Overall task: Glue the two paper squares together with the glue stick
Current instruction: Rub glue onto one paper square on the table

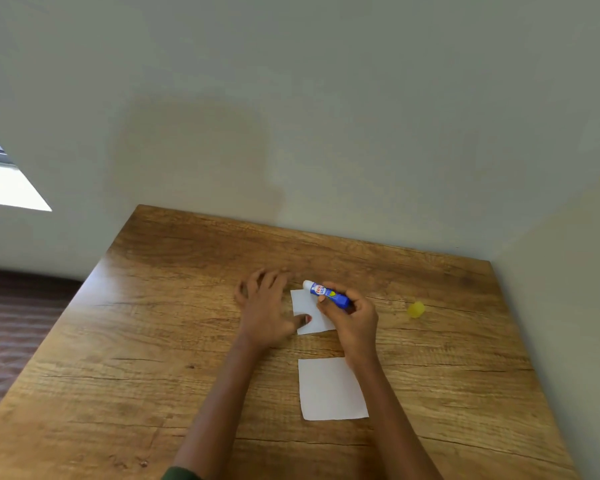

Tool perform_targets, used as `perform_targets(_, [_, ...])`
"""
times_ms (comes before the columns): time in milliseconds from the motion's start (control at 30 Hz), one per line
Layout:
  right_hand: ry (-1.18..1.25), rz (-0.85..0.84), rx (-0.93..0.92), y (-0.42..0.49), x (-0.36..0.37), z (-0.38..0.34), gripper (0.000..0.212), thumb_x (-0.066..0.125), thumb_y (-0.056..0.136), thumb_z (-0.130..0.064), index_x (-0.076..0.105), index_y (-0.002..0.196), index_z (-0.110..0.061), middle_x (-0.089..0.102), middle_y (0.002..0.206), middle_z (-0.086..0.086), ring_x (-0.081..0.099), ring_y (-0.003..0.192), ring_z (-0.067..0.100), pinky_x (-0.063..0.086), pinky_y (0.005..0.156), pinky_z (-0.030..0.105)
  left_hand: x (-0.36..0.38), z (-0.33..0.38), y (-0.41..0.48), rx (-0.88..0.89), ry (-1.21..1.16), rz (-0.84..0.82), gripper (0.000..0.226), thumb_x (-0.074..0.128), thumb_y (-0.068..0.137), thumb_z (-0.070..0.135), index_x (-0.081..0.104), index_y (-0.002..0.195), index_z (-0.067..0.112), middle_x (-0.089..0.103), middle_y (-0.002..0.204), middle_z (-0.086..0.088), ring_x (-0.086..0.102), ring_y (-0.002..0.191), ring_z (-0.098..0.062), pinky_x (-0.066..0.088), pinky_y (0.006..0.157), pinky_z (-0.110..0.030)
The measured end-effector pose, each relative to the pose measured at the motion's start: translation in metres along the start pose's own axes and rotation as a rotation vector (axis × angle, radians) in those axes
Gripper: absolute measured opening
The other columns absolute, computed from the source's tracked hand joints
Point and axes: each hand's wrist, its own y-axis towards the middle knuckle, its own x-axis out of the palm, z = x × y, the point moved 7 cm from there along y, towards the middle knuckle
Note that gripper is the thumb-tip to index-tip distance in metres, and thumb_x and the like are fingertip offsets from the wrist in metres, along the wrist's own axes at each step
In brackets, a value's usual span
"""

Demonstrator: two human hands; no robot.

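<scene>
On the wooden surface (187, 341), the left hand (265, 306) lies with a flat, open grip. Its fingers spread toward 12 o'clock and its thumb presses the far paper square (303, 304) near its 7 o'clock corner, seemingly to pin the sheet against sliding. The right hand (355, 318) has its grip closed round the uncapped glue stick (326, 293), whose tip slants toward 10 o'clock at that square's far edge, likely to spread glue. The second paper square (331, 389) waits bare at 6 o'clock, and the yellow cap (416, 309) sits well apart at 3 o'clock, out of the way.
</scene>
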Motion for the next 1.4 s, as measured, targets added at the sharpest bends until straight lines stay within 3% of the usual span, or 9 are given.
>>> perform_targets(167, [-0.068, 0.009, -0.095, 0.000, 0.010, -0.008, 0.028, 0.079, 0.070, -0.003, 0.070, 0.096, -0.011, 0.069, 0.091, -0.011, 0.064, 0.084, -0.007, 0.050, 0.071, 0.007, 0.002, -0.002, 0.003, -0.012, 0.004, 0.001, 0.075, 0.071, 0.059, 0.057, 0.041, 0.127, 0.044, 0.034, 0.142, 0.018, 0.013, 0.138, -0.015, 0.003, 0.108, -0.044])
perform_targets(400, [-0.103, 0.085, -0.201, 0.000, 0.018, -0.013, 0.022, 0.079, 0.068, -0.002, 0.072, 0.088, -0.009, 0.069, 0.078, -0.009, 0.065, 0.069, -0.004, 0.050, 0.065, 0.009, 0.003, -0.002, 0.005, -0.033, -0.005, -0.008, 0.076, 0.064, 0.056, 0.063, 0.043, 0.126, 0.044, 0.033, 0.142, 0.019, 0.013, 0.138, -0.014, 0.000, 0.107, -0.040])
perform_targets(567, [-0.190, 0.073, -0.298, -0.007, 0.021, -0.015, 0.020, 0.078, 0.070, -0.005, 0.071, 0.088, -0.010, 0.068, 0.074, -0.006, 0.065, 0.065, 0.004, 0.051, 0.057, 0.013, 0.004, -0.003, 0.006, -0.041, -0.015, -0.029, 0.072, 0.068, 0.061, 0.053, 0.042, 0.127, 0.043, 0.031, 0.145, 0.017, 0.011, 0.139, -0.015, 0.000, 0.109, -0.043])
perform_targets(733, [-0.199, 0.068, -0.286, -0.006, 0.023, -0.014, 0.018, 0.077, 0.070, -0.003, 0.072, 0.086, -0.008, 0.067, 0.067, -0.002, 0.062, 0.059, 0.006, 0.042, 0.064, -0.001, 0.005, -0.003, 0.007, -0.051, -0.014, -0.059, 0.074, 0.070, 0.062, 0.048, 0.039, 0.129, 0.044, 0.029, 0.146, 0.017, 0.008, 0.139, -0.015, 0.001, 0.111, -0.046])
perform_targets(900, [-0.207, 0.050, -0.278, -0.005, 0.026, -0.011, 0.020, 0.078, 0.070, -0.008, 0.073, 0.089, -0.011, 0.069, 0.071, -0.003, 0.064, 0.061, 0.012, 0.051, 0.055, 0.018, 0.004, -0.003, 0.006, -0.058, -0.031, -0.053, 0.072, 0.071, 0.063, 0.041, 0.041, 0.129, 0.043, 0.030, 0.146, 0.017, 0.007, 0.139, -0.015, -0.002, 0.109, -0.043])
perform_targets(1267, [-0.244, 0.078, -0.292, -0.005, 0.025, -0.012, 0.020, 0.079, 0.069, -0.007, 0.074, 0.088, -0.008, 0.067, 0.067, 0.000, 0.060, 0.060, 0.001, 0.042, 0.054, 0.005, 0.003, -0.002, 0.005, -0.071, -0.030, -0.061, 0.072, 0.070, 0.063, 0.044, 0.042, 0.128, 0.044, 0.031, 0.145, 0.017, 0.007, 0.139, -0.014, -0.001, 0.111, -0.045])
perform_targets(1400, [-0.232, 0.106, -0.297, -0.005, 0.023, -0.014, 0.019, 0.079, 0.068, -0.007, 0.073, 0.087, -0.008, 0.066, 0.065, -0.001, 0.060, 0.061, 0.009, 0.042, 0.053, 0.005, 0.003, -0.001, 0.006, -0.071, -0.024, -0.063, 0.073, 0.064, 0.059, 0.054, 0.041, 0.128, 0.045, 0.030, 0.144, 0.018, 0.008, 0.138, -0.013, 0.001, 0.112, -0.048])
